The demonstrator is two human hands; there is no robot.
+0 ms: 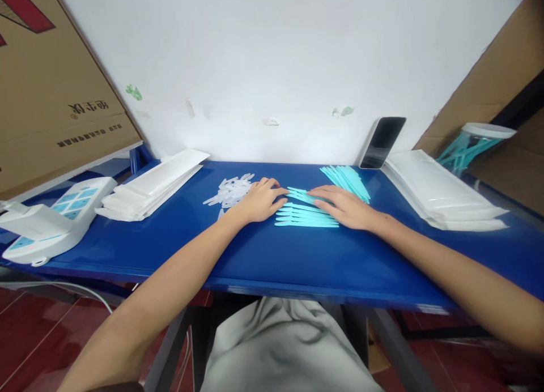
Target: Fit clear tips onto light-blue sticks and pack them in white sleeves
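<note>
Several thin turquoise sticks lie side by side on the blue table, between my two hands. My left hand is at their left ends, fingers bent and apart, beside a loose heap of small translucent white pieces. From the right, my right hand reaches over the sticks, its fingertips touching the upper ones; whether it grips any cannot be told. Behind my right hand rests a second bundle of turquoise sticks, fanned at an angle.
White packets are stacked at the left and at the right. A phone leans on the wall. A white power strip sits at far left; a clear container of turquoise sticks stands at far right.
</note>
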